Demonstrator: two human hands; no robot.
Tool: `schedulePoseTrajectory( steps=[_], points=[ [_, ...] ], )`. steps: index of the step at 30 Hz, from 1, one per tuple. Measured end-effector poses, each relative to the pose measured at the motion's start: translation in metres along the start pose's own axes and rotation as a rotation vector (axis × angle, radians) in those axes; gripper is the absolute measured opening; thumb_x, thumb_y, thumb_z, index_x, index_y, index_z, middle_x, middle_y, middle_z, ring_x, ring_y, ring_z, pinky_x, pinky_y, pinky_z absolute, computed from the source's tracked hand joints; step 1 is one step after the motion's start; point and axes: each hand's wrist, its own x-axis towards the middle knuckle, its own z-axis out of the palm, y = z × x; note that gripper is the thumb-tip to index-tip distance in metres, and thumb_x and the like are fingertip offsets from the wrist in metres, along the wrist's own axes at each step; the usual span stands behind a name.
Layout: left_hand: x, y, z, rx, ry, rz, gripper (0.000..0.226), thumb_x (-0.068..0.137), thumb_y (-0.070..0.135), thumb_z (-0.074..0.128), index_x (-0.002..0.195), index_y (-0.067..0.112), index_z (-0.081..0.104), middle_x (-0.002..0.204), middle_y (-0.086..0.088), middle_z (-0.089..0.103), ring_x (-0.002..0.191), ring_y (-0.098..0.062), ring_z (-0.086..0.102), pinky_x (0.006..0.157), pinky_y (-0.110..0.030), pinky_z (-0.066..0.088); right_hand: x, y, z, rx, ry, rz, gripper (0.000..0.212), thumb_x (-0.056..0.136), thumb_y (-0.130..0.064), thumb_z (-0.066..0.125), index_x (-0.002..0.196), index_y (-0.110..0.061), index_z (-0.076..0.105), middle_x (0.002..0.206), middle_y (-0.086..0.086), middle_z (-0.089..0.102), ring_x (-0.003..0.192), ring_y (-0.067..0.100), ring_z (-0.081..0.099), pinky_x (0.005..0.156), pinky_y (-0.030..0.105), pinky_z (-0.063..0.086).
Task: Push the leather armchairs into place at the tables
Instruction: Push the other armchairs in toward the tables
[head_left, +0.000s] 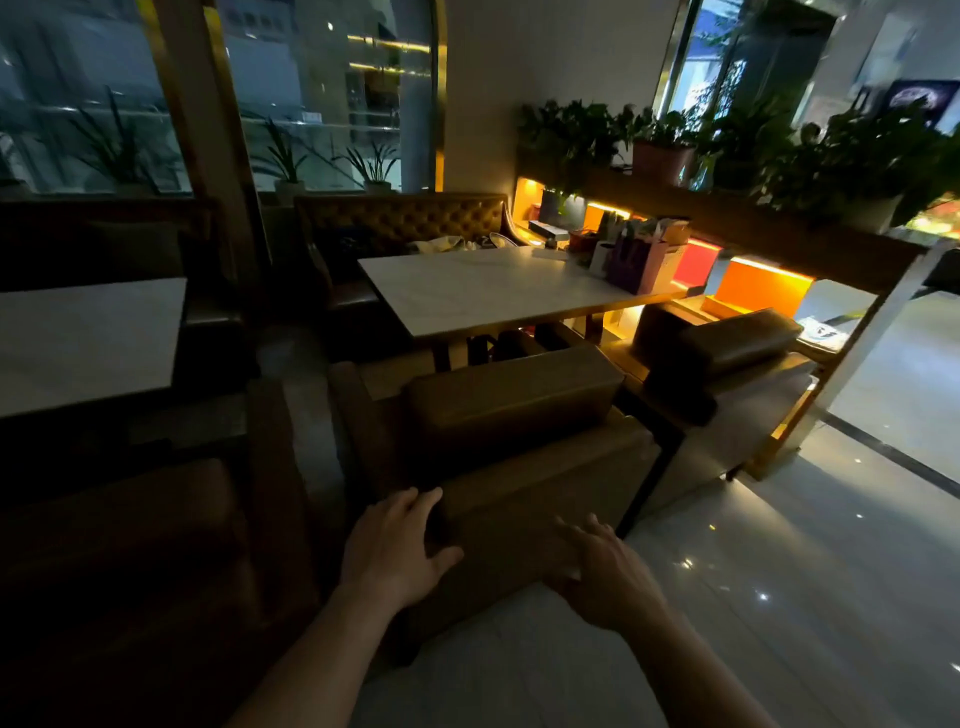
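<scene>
A brown leather armchair (519, 410) stands with its back toward me at the near edge of a white-topped table (483, 288). My left hand (395, 551) lies flat against the chair's back near its left corner, fingers spread. My right hand (602, 566) presses on the same back panel lower right, fingers straight. A second brown armchair (727, 358) sits to the right at the same table. Another dark armchair (156, 561) is at my near left beside a second white table (88, 343).
A tufted leather bench (405, 221) faces the table from the far side. Paper bags (639, 265) stand on the table's right end. A lit wooden shelf divider (753, 280) topped with potted plants runs along the right. Glossy tiled floor (779, 597) lies at the right.
</scene>
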Motion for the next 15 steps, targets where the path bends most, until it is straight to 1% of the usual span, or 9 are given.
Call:
schedulePoseTrajectory(
  steps=[2,3,6,9,12,15],
  points=[
    [0.039,0.018,0.018,0.005,-0.005,0.002,0.084,0.085,0.066,0.056,0.153,0.038,0.016,0.162,0.005,0.016,0.148,-0.022,0.016,0.119,-0.046,0.021,0.03,0.03,-0.005,-0.012,0.003,0.01,0.083,0.086,-0.066,0.056,0.155,-0.038,0.02,0.162,0.01,0.023,0.144,0.029,0.035,0.111,0.044,0.039],
    [0.059,0.027,0.027,0.005,-0.012,0.001,0.084,0.085,0.065,0.056,0.153,0.038,0.016,0.162,0.005,0.016,0.148,-0.022,0.014,0.12,-0.045,0.018,0.046,0.044,-0.009,-0.024,0.002,0.018,0.083,0.086,-0.067,0.055,0.155,-0.037,0.02,0.16,0.009,0.025,0.142,0.029,0.036,0.11,0.043,0.04],
    [0.124,0.054,0.05,-0.007,-0.028,0.005,0.085,0.085,0.065,0.057,0.153,0.038,0.015,0.163,0.005,0.015,0.149,-0.021,0.013,0.12,-0.044,0.017,0.095,0.086,-0.021,-0.067,-0.017,0.032,0.087,0.084,-0.07,0.053,0.156,-0.034,0.02,0.156,0.008,0.03,0.141,0.029,0.034,0.11,0.044,0.04],
    [0.173,0.073,0.066,-0.012,-0.036,-0.012,0.086,0.085,0.066,0.056,0.154,0.038,0.013,0.163,0.005,0.014,0.149,-0.022,0.012,0.119,-0.044,0.018,0.144,0.118,-0.033,-0.088,-0.048,0.039,0.087,0.084,-0.07,0.054,0.156,-0.034,0.019,0.162,0.01,0.022,0.147,0.031,0.025,0.115,0.048,0.036],
    [0.205,0.08,0.079,-0.005,-0.062,-0.054,0.089,0.084,0.068,0.057,0.154,0.039,0.011,0.163,0.005,0.013,0.149,-0.022,0.011,0.119,-0.044,0.018,0.185,0.135,-0.04,-0.095,-0.089,0.032,0.086,0.087,-0.064,0.057,0.157,-0.033,0.017,0.164,0.013,0.015,0.15,0.033,0.019,0.118,0.047,0.031],
    [0.233,0.082,0.092,0.007,-0.091,-0.1,0.091,0.081,0.069,0.058,0.153,0.04,0.01,0.163,0.005,0.013,0.149,-0.021,0.012,0.119,-0.044,0.019,0.223,0.149,-0.04,-0.129,-0.115,0.018,0.087,0.087,-0.064,0.058,0.157,-0.032,0.017,0.162,0.013,0.019,0.148,0.033,0.022,0.115,0.047,0.034]
  ],
)
